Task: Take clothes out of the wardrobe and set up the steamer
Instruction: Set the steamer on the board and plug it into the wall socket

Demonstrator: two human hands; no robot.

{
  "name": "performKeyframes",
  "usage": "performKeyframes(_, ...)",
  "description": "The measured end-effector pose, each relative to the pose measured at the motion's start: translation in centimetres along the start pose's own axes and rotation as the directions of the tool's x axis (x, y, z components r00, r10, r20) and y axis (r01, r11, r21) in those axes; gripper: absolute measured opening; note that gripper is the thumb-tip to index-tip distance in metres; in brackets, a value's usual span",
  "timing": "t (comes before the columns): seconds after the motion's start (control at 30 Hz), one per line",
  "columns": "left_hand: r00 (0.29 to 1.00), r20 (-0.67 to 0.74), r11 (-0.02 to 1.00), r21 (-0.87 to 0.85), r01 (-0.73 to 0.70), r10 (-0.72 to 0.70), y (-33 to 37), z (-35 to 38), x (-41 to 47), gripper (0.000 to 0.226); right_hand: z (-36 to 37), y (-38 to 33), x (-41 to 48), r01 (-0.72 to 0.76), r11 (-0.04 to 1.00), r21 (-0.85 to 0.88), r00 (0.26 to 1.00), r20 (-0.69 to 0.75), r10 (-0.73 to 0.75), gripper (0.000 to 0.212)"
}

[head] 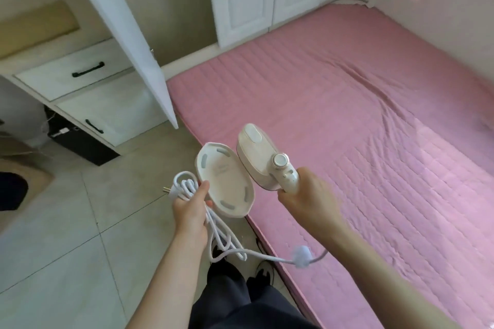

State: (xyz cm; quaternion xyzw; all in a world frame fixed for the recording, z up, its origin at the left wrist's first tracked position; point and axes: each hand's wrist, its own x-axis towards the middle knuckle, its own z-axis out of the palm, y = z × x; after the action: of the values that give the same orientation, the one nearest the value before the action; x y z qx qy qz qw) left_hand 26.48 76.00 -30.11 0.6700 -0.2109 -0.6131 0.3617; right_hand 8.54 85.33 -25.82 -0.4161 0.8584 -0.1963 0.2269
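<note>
Beside bed (347, 115): 1 steamer (256, 157), 1 base (227, 181), 1 cord (185, 186)

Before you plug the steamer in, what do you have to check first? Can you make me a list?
1. Grip on the steamer: ok, the right hand is wrapped round its handle.
2. Cover off the steamer: ok, it is held apart from it in the left hand.
3. Cord uncoiled: not ok, it is bunched in loops in the left hand, and some loops hang down.
4. Plug free: ok, it sticks out of the bundle.
5. Water in the steamer: cannot tell.
6. Socket within reach: cannot tell, none is in view.
</note>
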Motion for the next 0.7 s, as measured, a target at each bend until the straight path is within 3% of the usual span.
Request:
performKeyframes(0.4, 0.969, -0.242, 0.965, -0.263, -0.017, -0.049, 4.1, -13.6, 4.0, 0.012, 7.3, -12.8, -0.6, 0.269, 0.963, -0.006, 0.940, 0.220, -0.261, 0.022)
performKeyframes(0.7, 0.951, -0.307, 0.939, -0.333, -0.084, -0.024, 11.3, -24.3, 9.1, 0.007, 14.6, -25.3, -1.1, 0.343, 0.939, -0.012, 0.912, 0.244, -0.330, 0.017)
